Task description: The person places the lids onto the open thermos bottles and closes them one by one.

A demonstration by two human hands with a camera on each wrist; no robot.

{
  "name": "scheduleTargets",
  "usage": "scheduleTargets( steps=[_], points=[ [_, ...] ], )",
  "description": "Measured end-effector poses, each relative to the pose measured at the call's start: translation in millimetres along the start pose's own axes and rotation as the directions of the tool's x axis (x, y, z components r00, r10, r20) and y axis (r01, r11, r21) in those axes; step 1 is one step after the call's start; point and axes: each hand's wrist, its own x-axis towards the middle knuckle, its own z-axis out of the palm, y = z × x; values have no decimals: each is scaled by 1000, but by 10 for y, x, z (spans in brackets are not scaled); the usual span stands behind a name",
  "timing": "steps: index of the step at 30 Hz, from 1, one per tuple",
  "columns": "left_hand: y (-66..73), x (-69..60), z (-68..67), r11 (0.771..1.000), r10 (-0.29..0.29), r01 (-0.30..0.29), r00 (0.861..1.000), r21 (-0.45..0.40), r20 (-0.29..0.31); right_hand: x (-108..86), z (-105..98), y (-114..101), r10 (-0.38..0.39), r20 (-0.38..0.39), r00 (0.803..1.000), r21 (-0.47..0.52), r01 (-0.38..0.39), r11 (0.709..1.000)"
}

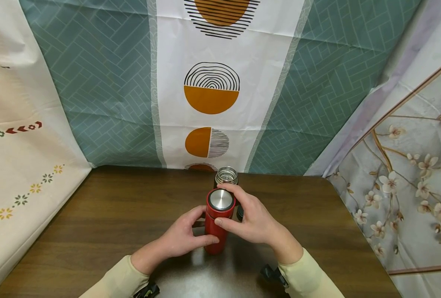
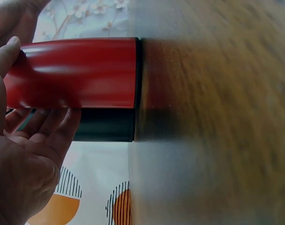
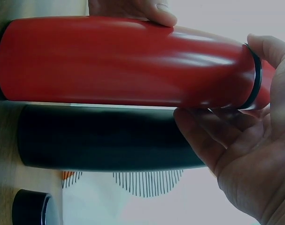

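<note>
A red thermos (image 1: 216,236) stands upright on the table, its cap (image 1: 221,200) on, with a brushed steel disc on top. My left hand (image 1: 182,235) holds its body, thumb in front and fingers round the back. Higher up, my right hand (image 1: 255,219) grips it at the cap, the thumb beside the black seam ring (image 3: 258,77). Close behind stands a black thermos (image 3: 100,136), uncapped, its steel mouth (image 1: 227,174) showing in the head view. The fingers of both hands pass between the two bottles.
A small black lid (image 3: 30,207) lies on the wooden table (image 1: 138,198), right of the bottles and partly hidden by my right hand in the head view. Patterned cloth (image 1: 213,49) hangs along the back edge, with more cloth at both sides.
</note>
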Motion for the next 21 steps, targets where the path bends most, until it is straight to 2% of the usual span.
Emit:
scheduleTargets(
  steps=[21],
  points=[
    [17, 1, -9, 1000, -7, 7, 1000, -5, 1, 0, 14, -5, 18, -3, 1000, -8, -18, 1000]
  ],
)
